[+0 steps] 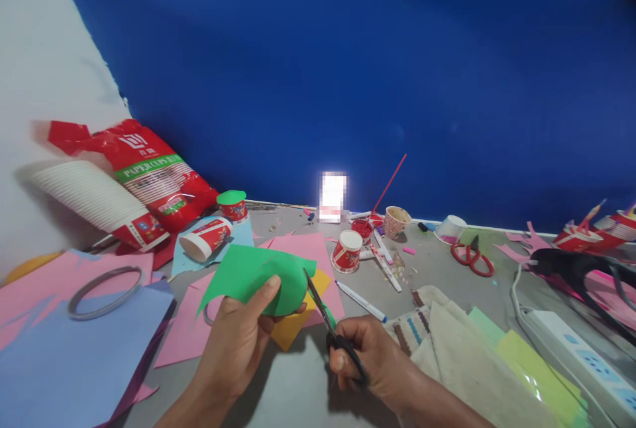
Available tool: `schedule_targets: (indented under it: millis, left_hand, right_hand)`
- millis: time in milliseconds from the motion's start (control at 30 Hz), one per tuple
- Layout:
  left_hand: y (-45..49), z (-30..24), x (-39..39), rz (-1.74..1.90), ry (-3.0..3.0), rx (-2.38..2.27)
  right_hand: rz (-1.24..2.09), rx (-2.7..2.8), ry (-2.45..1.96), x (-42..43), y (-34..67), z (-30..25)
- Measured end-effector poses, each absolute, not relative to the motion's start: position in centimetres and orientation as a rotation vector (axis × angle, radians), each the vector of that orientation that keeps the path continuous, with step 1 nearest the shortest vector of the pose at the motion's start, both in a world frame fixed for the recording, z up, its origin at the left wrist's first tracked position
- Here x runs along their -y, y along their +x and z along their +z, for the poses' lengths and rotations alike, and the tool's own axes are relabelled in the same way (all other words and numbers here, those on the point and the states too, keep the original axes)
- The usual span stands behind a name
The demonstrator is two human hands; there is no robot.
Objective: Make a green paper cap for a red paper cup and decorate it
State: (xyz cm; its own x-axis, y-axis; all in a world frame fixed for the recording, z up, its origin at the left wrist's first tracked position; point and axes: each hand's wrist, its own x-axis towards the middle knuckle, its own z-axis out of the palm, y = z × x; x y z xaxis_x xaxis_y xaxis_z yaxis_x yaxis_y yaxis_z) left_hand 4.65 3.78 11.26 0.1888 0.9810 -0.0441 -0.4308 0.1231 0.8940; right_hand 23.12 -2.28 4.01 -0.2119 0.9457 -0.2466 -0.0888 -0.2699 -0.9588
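Observation:
A sheet of green paper [248, 272] is pinched between the thumb and fingers of my left hand [243, 332]; its right side has a curved cut edge. My right hand [362, 355] grips black-handled scissors [322, 305], whose blades point up and left at the paper's right edge. Beneath the green sheet lie pink paper [318, 246] and an orange-yellow piece [288, 335]. A small green strip hangs beside the blades. Just beyond, a red-patterned paper cup [346, 252] stands upside down.
At the left are blue paper [89, 348], a grey tape ring [74, 305], stacked cups [94, 196] and a red cup bag [154, 176]. Red-handled scissors [479, 262], markers [360, 301], a cloth [457, 348] and a white power strip [571, 348] lie at the right.

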Motion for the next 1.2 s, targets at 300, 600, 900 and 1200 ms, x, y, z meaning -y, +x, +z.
schedule_targets:
  millis: [300, 600, 900, 1200]
  left_hand:
    - [4.6, 11.0, -3.6, 1.173, 0.826, -0.798]
    - [4.6, 10.7, -3.6, 1.151, 0.78, -0.835]
    - [4.4, 11.6, -3.6, 1.147, 0.839, -0.797]
    - [4.1, 11.2, -3.7, 1.127, 0.861, -0.763]
  right_hand:
    - [1.592, 1.143, -1.203, 2.3, 23.2, 4.1]
    - [1.606, 1.132, -1.196, 2.3, 23.1, 4.1]
    - [1.611, 1.138, -1.199, 2.4, 23.3, 4.0]
    - [1.633, 1.135, -1.19, 2.5, 23.3, 4.2]
